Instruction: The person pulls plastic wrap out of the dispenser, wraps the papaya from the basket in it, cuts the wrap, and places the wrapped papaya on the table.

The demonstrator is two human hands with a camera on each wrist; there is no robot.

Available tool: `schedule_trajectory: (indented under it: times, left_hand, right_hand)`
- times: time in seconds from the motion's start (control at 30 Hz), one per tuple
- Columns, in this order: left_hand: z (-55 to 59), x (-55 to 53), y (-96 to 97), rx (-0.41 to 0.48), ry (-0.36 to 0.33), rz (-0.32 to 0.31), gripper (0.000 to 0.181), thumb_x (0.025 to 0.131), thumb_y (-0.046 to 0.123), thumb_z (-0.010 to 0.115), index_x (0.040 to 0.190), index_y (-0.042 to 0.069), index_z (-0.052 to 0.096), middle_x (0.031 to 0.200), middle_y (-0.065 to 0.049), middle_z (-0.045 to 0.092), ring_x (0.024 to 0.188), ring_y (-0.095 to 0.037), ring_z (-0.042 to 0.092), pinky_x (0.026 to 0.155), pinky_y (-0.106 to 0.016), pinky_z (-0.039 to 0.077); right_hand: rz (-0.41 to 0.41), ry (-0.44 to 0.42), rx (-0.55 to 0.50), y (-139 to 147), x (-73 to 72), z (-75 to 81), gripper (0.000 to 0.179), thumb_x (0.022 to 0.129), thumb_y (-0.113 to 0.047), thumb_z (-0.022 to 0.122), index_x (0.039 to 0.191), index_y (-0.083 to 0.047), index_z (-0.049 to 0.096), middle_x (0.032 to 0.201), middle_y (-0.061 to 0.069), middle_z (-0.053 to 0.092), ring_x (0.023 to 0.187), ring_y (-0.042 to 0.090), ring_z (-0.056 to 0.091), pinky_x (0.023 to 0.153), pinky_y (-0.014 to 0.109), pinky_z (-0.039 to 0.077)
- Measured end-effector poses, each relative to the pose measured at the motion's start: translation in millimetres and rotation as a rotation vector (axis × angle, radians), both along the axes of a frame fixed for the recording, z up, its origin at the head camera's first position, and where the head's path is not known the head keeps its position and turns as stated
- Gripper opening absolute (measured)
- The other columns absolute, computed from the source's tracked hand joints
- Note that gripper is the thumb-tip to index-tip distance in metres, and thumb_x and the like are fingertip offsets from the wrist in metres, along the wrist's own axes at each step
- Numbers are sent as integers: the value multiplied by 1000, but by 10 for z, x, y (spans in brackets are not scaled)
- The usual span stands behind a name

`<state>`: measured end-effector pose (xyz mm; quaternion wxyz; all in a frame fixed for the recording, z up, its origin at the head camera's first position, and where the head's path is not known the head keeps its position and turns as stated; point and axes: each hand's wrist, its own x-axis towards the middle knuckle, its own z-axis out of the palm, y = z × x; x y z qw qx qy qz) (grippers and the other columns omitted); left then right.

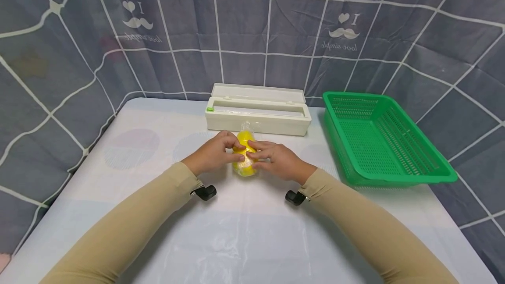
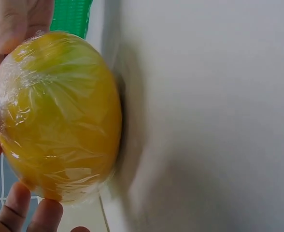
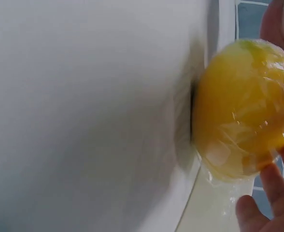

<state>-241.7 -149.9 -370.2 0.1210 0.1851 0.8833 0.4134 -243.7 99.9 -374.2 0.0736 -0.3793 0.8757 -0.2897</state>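
A yellow fruit [image 1: 245, 169] with a greenish patch sits on the table in front of the body, wrapped in clear cling film. My left hand [image 1: 213, 152] holds it from the left, its index finger bent and its thumb at the film on top. From the right, my right hand [image 1: 282, 159] holds the same fruit with thumb and fingertips. Close up in the left wrist view, the film on the fruit [image 2: 74, 111] is pulled into creases that bunch near the fingers. In the right wrist view a loose film edge stands off the fruit [image 3: 238, 106] at its lower end.
Just beyond the fruit stands a white cling film box [image 1: 258, 122], its lid [image 1: 258, 93] raised and a green slider at its left end. A green plastic basket [image 1: 371, 143] is at the right. A grey checked curtain [image 1: 244, 25] hangs behind the table [image 1: 221, 231].
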Motion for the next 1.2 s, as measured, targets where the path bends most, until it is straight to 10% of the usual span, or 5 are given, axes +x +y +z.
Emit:
schedule_trajectory:
  times: [1.2]
  left_hand:
    - [2, -46, -70, 29, -56, -108, 39, 91, 22, 81, 129, 17, 73, 160, -7, 42, 144, -36, 49, 115, -60, 45]
  right_hand:
    - [-151, -57, -64, 20, -4, -53, 23, 98, -15, 76, 120, -12, 76, 152, 2, 61, 145, 29, 55, 117, 50, 47]
